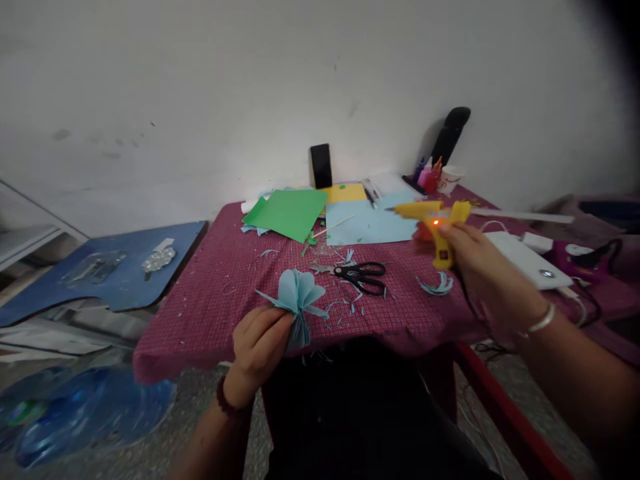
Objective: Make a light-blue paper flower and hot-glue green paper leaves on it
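Note:
Pinched in my left hand (263, 340) is a light blue paper flower (299, 293) with folded petals, above the table's front edge. My right hand (470, 257) is wrapped round the handle of a yellow hot glue gun (430, 212), whose orange light glows and whose nozzle points left. Between the hands, black-handled scissors (361, 275) lie on the checked red cloth, blades to the left. Thin blue paper scraps (353, 308) are scattered near them, and a curled bunch of blue strips (436, 285) sits below the glue gun.
Behind lie a green paper sheet (290, 210), a light blue sheet (360, 223) and a yellow sheet (345, 193). A phone (321, 166) leans on the wall. Small bottles (431, 177) and a paper cup (451, 179) stand back right. A white box (525, 257) lies by my right forearm.

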The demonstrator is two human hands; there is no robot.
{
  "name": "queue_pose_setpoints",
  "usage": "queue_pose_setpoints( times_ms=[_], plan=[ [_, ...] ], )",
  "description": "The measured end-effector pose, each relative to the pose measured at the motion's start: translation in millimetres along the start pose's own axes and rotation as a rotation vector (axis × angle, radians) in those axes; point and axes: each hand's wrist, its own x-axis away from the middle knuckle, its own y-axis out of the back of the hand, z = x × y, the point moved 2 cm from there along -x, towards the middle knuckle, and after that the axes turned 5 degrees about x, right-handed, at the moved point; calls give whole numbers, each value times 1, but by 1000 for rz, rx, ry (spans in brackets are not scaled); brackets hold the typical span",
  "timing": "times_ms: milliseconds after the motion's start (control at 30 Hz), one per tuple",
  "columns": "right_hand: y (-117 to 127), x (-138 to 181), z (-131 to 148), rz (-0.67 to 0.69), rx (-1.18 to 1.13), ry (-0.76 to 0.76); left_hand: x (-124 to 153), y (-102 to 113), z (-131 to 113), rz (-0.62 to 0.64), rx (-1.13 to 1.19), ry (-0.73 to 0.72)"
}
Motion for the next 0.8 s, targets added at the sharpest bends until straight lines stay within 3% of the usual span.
queue_pose_setpoints(
  times_ms=[100,200,433,667,800],
  plan=[
    [-17,61,34,421,-667,154,3,-10,1,42,48,-6],
    [-31,99,56,657,-840,289,6,-16,1,53,64,-24],
    [-38,104,62,675,-800,337,-3,-20,-6,50,86,-12],
    [-47,104,55,666,-762,337,-13,-23,-10,2,205,184],
    [-48,105,53,654,-749,334,-12,-24,-11,10,211,198]
  ],
)
